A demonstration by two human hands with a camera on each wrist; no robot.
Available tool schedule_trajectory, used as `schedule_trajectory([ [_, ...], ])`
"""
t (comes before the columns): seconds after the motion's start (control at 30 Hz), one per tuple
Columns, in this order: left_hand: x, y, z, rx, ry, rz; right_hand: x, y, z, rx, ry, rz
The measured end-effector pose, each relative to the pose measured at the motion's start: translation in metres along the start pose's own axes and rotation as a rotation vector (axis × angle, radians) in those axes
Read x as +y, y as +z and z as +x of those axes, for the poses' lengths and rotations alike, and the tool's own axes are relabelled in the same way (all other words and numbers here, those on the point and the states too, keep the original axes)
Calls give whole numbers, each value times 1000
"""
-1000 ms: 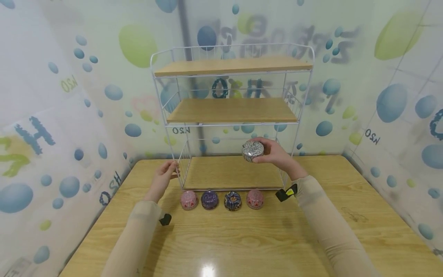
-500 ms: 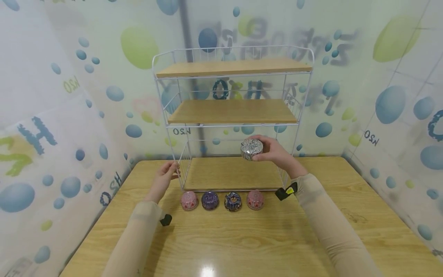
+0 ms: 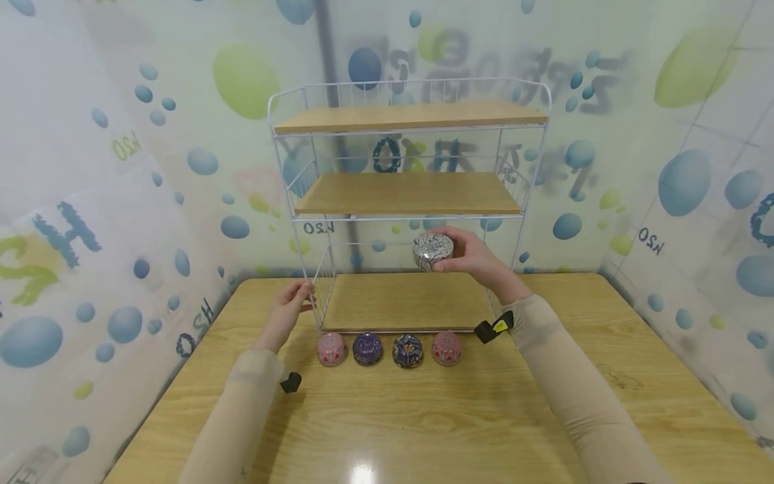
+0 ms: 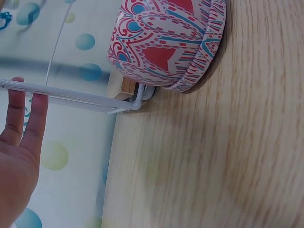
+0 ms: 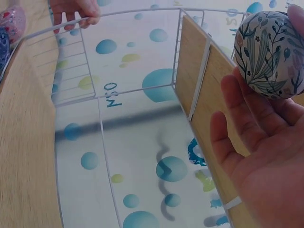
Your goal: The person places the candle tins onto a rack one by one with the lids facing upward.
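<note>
My right hand [image 3: 468,259] holds a round grey-white patterned tin [image 3: 433,251], leaf-patterned in the right wrist view [image 5: 271,53], in front of the white wire rack [image 3: 408,202], between its bottom and middle wooden shelves. My left hand [image 3: 289,306] touches the rack's lower left wire [image 4: 71,97] with straight fingers [image 4: 28,123]. Several small domed tins stand in a row before the rack: a pink one [image 3: 331,349], a purple one [image 3: 367,348], a dark blue one [image 3: 408,351] and a pink one [image 3: 446,347]. The left wrist view shows a pink-and-blue tin [image 4: 166,42] up close.
The rack has three wooden shelves [image 3: 406,193] and stands at the back of a wooden table [image 3: 423,417]. Bubble-patterned sheeting [image 3: 121,202] walls the table on three sides. Black clips sit on both sleeves [image 3: 491,329].
My right hand has lifted the patterned tin slightly up and to the left, nearer the middle shelf. My left hand has stayed on the rack's wire.
</note>
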State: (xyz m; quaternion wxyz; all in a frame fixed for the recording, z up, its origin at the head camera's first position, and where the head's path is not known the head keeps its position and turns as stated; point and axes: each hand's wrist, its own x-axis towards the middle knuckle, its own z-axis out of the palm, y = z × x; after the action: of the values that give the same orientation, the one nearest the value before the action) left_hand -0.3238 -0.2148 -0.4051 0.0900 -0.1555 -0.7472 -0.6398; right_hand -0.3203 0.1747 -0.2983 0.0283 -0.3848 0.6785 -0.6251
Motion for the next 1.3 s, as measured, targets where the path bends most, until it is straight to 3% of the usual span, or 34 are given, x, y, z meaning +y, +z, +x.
schedule_trajectory([
  [0.8, -1, 0, 0, -10, 13, -20, -47, -5, 17, 5, -69, 30],
  [1.3, -6, -1, 2, -7, 27, -35, -54, 9, 41, -53, -104, 53],
])
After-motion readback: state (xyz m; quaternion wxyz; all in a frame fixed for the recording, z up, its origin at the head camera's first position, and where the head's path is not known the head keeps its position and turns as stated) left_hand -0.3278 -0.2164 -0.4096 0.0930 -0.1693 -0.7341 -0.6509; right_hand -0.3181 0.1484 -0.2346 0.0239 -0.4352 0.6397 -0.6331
